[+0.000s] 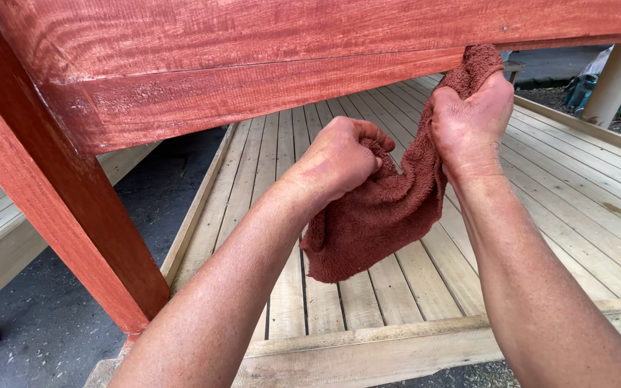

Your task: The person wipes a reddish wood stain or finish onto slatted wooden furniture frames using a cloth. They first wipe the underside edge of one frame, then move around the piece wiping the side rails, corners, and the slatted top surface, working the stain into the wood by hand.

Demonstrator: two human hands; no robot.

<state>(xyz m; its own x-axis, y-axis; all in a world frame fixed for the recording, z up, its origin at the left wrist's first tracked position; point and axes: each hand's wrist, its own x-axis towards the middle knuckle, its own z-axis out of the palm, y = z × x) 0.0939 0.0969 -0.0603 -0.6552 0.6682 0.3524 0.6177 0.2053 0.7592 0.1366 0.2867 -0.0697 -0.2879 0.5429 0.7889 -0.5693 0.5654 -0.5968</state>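
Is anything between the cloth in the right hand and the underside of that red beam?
Nothing visible. The right hand presses the top of the reddish cloth up to the lower edge of the red-stained beam; the left hand grips the cloth lower down, below the beam, not between them.

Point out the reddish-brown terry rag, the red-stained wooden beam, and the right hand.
reddish-brown terry rag [368, 230], head view, hanging lower fold
red-stained wooden beam [253, 43], head view, broad front face
right hand [472, 118], head view, back of hand
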